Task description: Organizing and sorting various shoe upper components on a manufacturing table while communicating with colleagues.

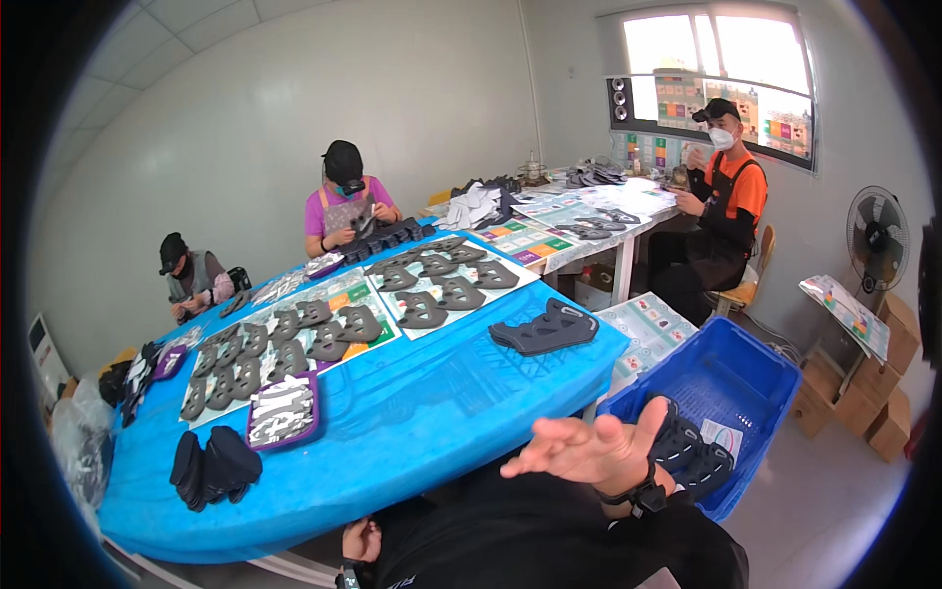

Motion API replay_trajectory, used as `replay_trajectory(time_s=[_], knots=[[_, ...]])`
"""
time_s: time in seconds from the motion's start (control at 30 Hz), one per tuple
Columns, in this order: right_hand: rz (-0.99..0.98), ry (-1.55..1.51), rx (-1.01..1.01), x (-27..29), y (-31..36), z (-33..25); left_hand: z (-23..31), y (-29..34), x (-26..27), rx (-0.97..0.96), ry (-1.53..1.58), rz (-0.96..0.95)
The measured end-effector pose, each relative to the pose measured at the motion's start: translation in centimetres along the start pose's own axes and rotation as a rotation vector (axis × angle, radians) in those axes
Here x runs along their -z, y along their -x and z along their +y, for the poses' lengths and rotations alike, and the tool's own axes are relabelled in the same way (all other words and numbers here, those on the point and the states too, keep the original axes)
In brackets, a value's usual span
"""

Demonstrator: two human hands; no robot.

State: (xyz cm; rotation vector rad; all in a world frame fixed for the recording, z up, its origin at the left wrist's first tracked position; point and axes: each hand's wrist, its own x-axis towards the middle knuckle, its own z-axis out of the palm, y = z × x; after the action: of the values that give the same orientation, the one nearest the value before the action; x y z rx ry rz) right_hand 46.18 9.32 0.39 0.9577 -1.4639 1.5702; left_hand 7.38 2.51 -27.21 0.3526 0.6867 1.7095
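Note:
My right hand (594,454) is raised in front of me, palm up with fingers apart, and holds nothing. A dark band is on its wrist. Behind it, a stack of grey foam-like pieces (543,329) lies on the blue-covered table (446,393). My left hand (362,541) is low by the table's near edge, fingers curled in, with nothing visible in them. Closest to it on the table are a purple tray (312,422) of small white and grey pieces and a bunch of dark grey pieces (214,467).
Shaped grey pieces (287,359) lie in rows on printed sheets. A blue crate (743,388) holding dark pieces stands at right. Two people (351,201) (188,280) work across the table; another person (731,196) sits at the far right table. A fan (876,236) and cardboard boxes (863,417) stand right.

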Motion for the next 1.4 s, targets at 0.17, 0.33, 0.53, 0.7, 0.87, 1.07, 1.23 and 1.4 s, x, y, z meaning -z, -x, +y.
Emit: replay_trajectory(time_s=[0.17, 0.33, 0.53, 0.7, 0.87, 1.07, 1.23, 1.4], knots=[[-0.092, -0.155, -0.077, 0.7, 1.0, 1.1, 0.0, -0.1, 0.4, 0.016, 0.000, 0.042], [-0.152, -0.196, -0.103, 0.7, 1.2, 1.2, 0.0, -0.2, 1.0, 0.020, -0.010, 0.077], [-0.184, -0.194, -0.121, 0.7, 1.5, 1.2, 0.1, -0.4, 1.1, 0.050, 0.040, 0.064], [-0.187, -0.207, -0.127, 0.7, 1.7, 1.3, 0.0, -0.4, 1.0, 0.049, 0.043, 0.059], [-0.139, -0.212, -0.130, 0.5, 1.9, 1.3, 0.0, -0.3, 1.9, 0.058, 0.060, 0.055], [-0.324, -0.081, 0.014, 1.3, 1.7, 0.4, -0.3, -0.8, 0.2, 0.061, 0.050, 0.074], [0.765, 0.246, 0.199, -1.9, -1.2, 0.5, 0.1, 0.0, 1.1, 0.028, 0.039, 0.040], [-0.456, -0.221, 0.254, 0.1, 0.1, -0.9, -0.1, -0.1, 0.1, 0.038, 0.043, 0.034]])
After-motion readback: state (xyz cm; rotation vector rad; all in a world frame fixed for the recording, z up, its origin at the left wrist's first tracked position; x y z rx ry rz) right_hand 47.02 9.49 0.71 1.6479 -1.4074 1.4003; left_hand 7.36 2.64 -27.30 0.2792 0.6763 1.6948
